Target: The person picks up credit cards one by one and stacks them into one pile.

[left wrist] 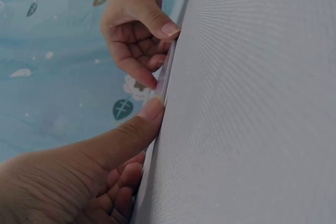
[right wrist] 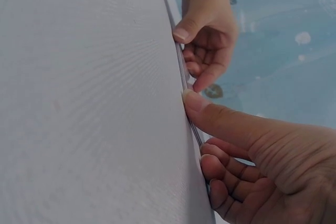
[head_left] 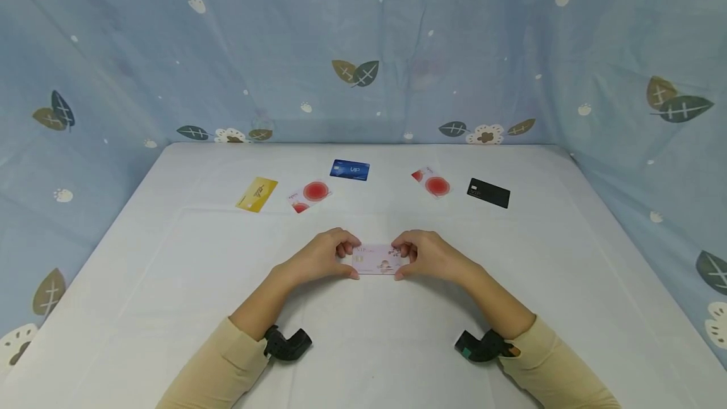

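Observation:
A pale pink card [head_left: 375, 259] printed "VIP" lies flat, long side across, in the middle of the table in the head view. My left hand [head_left: 324, 257] grips its left end, thumb at the near corner and fingers at the far one. Mirroring that, my right hand [head_left: 431, 259] grips the right end. In the right wrist view, thin parallel edges [right wrist: 182, 69] show between the two thumbs, like a small stack of cards low on the cloth. The left wrist view has the left thumb [left wrist: 152, 109] pressed at the near edge, with the other hand beyond.
Across the back lie a gold card [head_left: 257, 194], a white card with a red circle [head_left: 309, 196], a blue VIP card [head_left: 349, 170], another red-circle card [head_left: 431, 182] and a black card [head_left: 488, 193]. A white cloth [head_left: 363, 346] covers the table; a patterned blue curtain [head_left: 363, 30] hangs behind.

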Action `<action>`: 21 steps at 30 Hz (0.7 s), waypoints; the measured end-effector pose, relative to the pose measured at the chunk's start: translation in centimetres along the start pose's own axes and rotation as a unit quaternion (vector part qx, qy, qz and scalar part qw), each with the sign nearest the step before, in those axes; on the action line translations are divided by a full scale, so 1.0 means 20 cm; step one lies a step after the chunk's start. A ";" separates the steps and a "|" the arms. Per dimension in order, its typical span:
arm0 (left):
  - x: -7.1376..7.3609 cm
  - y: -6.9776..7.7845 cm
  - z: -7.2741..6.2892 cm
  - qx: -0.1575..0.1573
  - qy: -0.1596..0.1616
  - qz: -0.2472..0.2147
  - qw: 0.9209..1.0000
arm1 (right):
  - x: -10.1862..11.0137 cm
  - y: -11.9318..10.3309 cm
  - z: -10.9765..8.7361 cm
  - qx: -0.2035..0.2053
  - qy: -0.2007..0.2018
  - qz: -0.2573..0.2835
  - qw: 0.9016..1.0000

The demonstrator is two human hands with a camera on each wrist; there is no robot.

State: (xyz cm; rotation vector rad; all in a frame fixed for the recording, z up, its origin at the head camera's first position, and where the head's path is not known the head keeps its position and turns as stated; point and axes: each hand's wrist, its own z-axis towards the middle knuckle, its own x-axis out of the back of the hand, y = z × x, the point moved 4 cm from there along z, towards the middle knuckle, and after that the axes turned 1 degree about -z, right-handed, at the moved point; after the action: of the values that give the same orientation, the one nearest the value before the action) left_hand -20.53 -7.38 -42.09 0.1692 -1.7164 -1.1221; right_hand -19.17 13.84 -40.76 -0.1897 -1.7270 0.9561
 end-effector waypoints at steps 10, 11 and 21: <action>0.00 -0.02 0.00 0.006 0.001 -0.021 1.000 | 0.01 0.00 -0.01 -0.004 -0.022 0.012 1.000; 0.00 -0.02 0.00 0.006 0.002 -0.021 1.000 | 0.01 0.01 -0.01 -0.005 -0.024 0.013 1.000; 0.03 0.01 0.01 -0.016 0.046 -0.001 0.999 | 0.09 0.05 -0.07 0.001 0.008 0.026 1.000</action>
State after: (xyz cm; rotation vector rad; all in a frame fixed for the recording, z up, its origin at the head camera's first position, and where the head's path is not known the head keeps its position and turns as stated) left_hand -20.80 -7.55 -41.68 0.1997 -1.6152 -1.1264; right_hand -19.09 16.24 -40.08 -0.2421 -1.7143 0.9911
